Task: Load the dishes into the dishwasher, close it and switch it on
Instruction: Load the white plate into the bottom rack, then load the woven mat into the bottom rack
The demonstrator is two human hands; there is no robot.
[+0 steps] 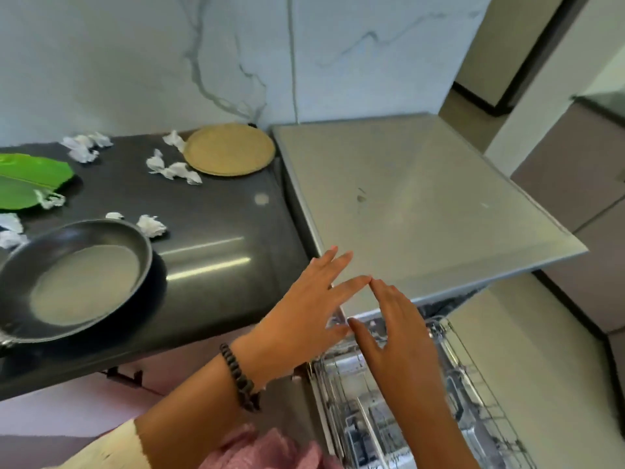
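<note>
Both grips slack, left hand (306, 308), right hand (394, 328), rack (473, 384) partly hidden, pan (76, 279) cut off

A white marble wall (142, 62) with grey veins rises beyond the hands. A dark glossy counter (216, 231) lies left of them and reflects bright streaks of light. Beige floor (527, 350) shows on the right, with grey cabinets (575, 204) farther right.

Crumpled tissues (174, 170) scattered on dark counter (216, 225) — marble wall (135, 62) behind.
</note>
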